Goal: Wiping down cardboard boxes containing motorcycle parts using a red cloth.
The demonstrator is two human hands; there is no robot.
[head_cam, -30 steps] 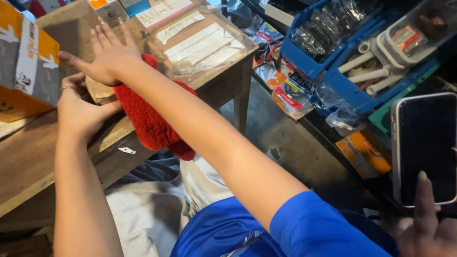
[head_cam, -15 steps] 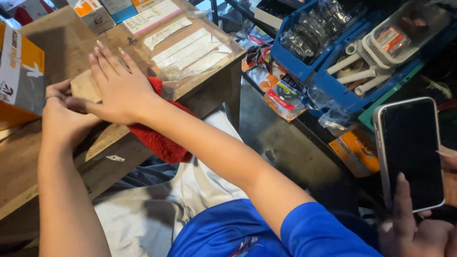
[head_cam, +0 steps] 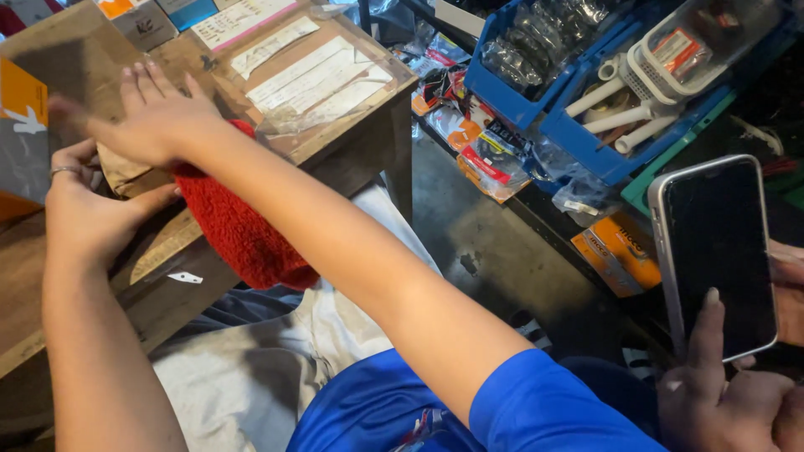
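My right hand (head_cam: 159, 117) lies flat, fingers spread, on top of a brown paper package (head_cam: 84, 63) at the left end of a wooden table (head_cam: 180, 297). My left hand (head_cam: 92, 209), with a ring on one finger, grips the package's near edge from below. A red woolly cloth (head_cam: 243, 230) hangs over the table's edge under my right wrist. My right arm in a blue sleeve crosses the view.
Clear-wrapped flat packs (head_cam: 310, 75) lie on the table's right part, and an orange box (head_cam: 21, 125) stands at far left. Blue bins (head_cam: 586, 100) with bagged parts and white fittings sit at right, packets on the floor. Another person's hands hold a dark phone (head_cam: 720, 251) at lower right.
My right hand has stayed spread on the brown package while my left hand closed on its near edge. The other person's phone has come further into view at right.
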